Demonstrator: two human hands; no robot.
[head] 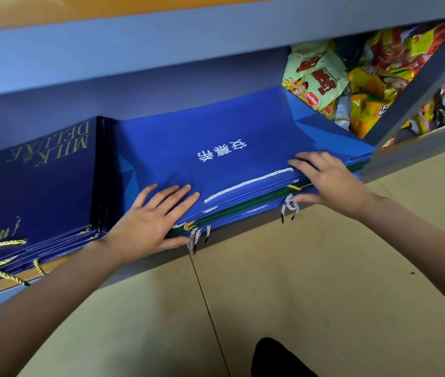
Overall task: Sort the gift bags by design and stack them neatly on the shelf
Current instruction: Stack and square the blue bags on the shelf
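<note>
A stack of bright blue gift bags [216,137] with white characters and white rope handles lies flat on the shelf [243,236]. A green bag edge [243,210] shows within the stack. Left of it lies a stack of navy gift bags [39,186] with gold "MILK DELUXE" lettering and gold cords. My left hand [148,221] holds the blue stack's front left corner, fingers flat on top and thumb under the edge. At the front right corner, my right hand [330,178] holds it the same way.
Snack packets [324,77] are piled on the shelf behind and right of the blue stack. A grey upright post [420,83] slants at the right. The upper shelf board [161,36] hangs low overhead. Beige tiled floor [297,295] lies below.
</note>
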